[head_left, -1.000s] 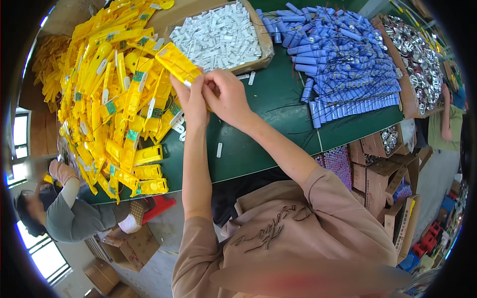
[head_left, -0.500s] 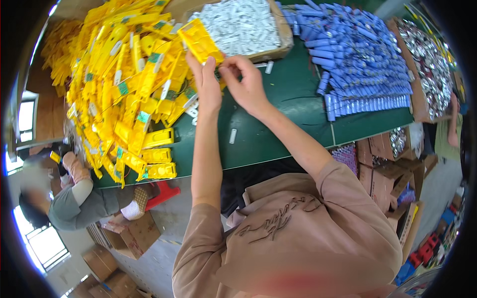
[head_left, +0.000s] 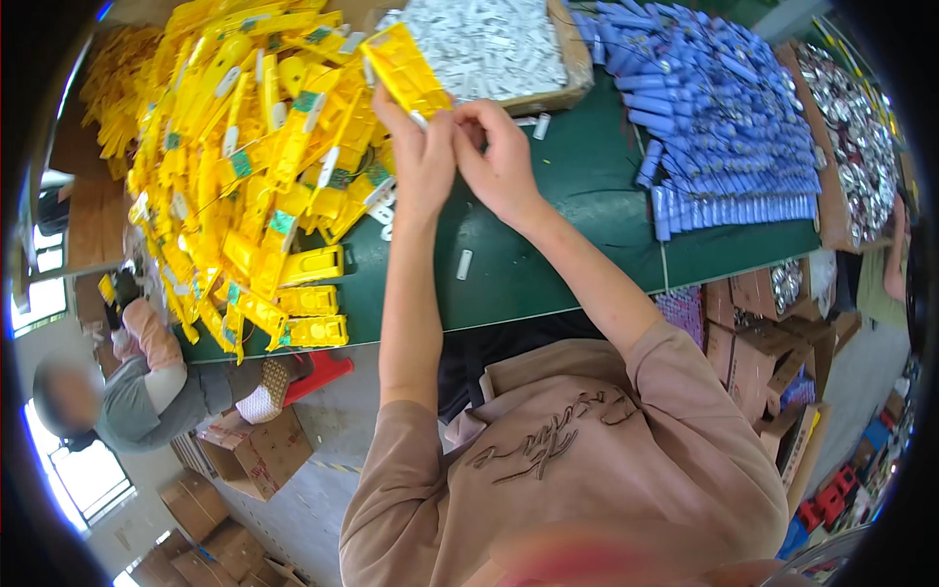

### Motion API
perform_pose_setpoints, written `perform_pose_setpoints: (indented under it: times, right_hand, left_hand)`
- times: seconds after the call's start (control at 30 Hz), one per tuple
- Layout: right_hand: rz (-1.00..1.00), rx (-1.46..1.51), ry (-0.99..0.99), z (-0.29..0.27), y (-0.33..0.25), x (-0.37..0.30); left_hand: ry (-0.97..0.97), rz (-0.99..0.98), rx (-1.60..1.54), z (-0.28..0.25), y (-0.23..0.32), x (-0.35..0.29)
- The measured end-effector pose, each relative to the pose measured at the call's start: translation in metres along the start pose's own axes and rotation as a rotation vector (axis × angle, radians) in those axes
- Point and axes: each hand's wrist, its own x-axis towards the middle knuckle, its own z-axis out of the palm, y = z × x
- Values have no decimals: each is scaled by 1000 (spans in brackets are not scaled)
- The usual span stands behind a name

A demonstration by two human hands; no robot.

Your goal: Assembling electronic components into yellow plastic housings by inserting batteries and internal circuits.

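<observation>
My left hand point(head_left: 423, 161) is closed round the lower end of a yellow plastic housing point(head_left: 406, 67), a long shallow shell tilted up and to the left. My right hand point(head_left: 497, 161) is pinched at that same lower end, its fingertips against those of the left. Whatever lies between the right fingertips is hidden. Close by on the left spreads a big heap of yellow housings point(head_left: 249, 186), many with small green circuit boards and white strips. A box of small white plastic pieces point(head_left: 489, 49) stands just beyond my hands.
Blue cylindrical cells with wires point(head_left: 714, 117) are piled on the green table point(head_left: 548, 264) to the right. Past them sits a box of shiny silver parts point(head_left: 846, 147). One loose white piece point(head_left: 465, 264) lies near my forearms. Another person point(head_left: 147, 391) sits at the left.
Both hands have shifted slightly right relative to the heap, still with the yellow housing. My right fingertips have drawn in closer to my left ones.
</observation>
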Motion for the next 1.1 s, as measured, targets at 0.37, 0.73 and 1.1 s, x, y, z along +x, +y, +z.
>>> perform_pose_setpoints:
  times: [0.37,0.73,1.1]
  right_hand:
    - [-98,-1259,-555,-166,-49,-18]
    - [-636,-1462,-769,-187,-18,8]
    - [-353,-1044,-751,-137,-42,43]
  left_hand:
    - [-90,-89,5,12,6,-10]
    - [-152,-97,-69,10,12,-10]
    - [-180,-163,-163,-10,18,-13]
